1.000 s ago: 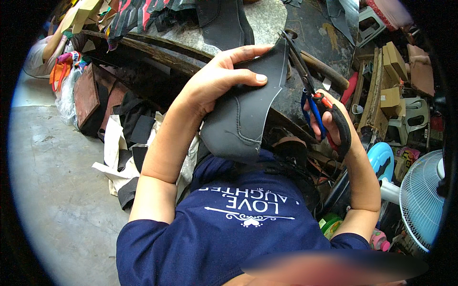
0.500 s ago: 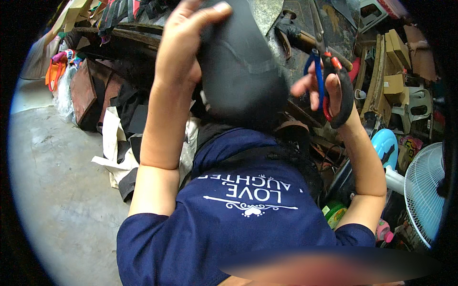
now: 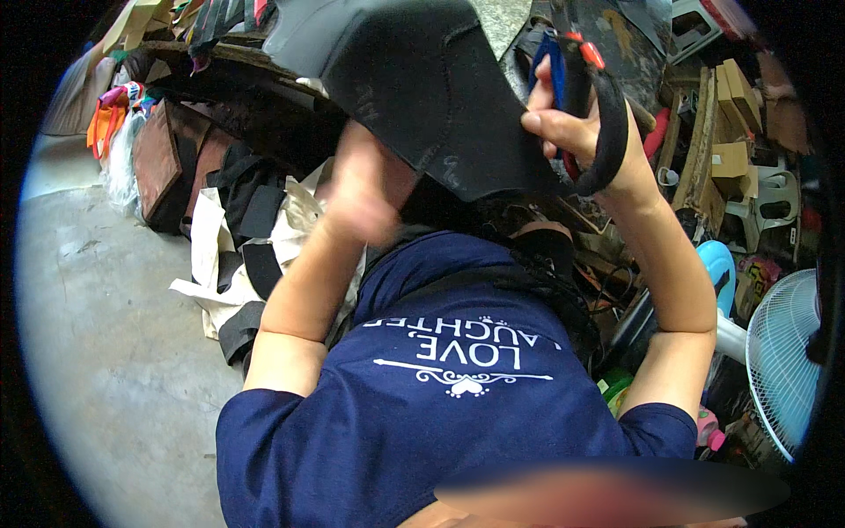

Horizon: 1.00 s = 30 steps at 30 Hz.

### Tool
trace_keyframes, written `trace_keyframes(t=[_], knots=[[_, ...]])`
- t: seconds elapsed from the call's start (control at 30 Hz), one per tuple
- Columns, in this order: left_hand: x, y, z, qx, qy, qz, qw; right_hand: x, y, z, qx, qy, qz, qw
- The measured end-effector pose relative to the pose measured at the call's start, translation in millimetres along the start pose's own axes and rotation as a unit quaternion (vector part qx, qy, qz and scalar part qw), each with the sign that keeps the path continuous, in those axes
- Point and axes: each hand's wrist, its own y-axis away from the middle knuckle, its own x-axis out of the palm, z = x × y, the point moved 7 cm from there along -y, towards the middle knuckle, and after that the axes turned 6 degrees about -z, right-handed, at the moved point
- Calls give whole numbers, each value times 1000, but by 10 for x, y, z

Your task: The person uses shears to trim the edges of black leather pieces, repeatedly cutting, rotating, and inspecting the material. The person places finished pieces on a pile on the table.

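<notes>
A wide, limp black sheet, like leather or vinyl, hangs over the front of the bench, with faint light marks and a seam-like line across it. My right hand holds scissors with blue, red and black handles; their blades run toward the top edge. Its thumb and a finger meet the sheet's right edge. Beside the sheet's lower left edge is my left hand, smeared by motion. Its fingertips are partly behind the sheet, so its grip does not show.
White and black fabric scraps lie on the floor at left, near a brown board. On the right are a fan, cardboard boxes and a pale plastic stool. The cluttered bench stands ahead.
My left hand has come down from the sheet's upper left to its lower edge. The sheet has turned and spread out, and my right hand with the scissors has moved left to its edge.
</notes>
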Motion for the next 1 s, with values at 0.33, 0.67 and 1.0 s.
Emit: trace_keyframes(t=[0.33, 0.67, 1.0], knots=[[-260, 182, -659, 113, -327, -228, 910, 355, -150, 160, -115, 100, 74, 986], [-657, -12, -923, 50, -392, -202, 896, 290, 256, -285, 128, 151, 251, 948], [-648, -61, -967, -55, -386, -104, 915, 461, 247, -236, 110, 186, 342, 915]])
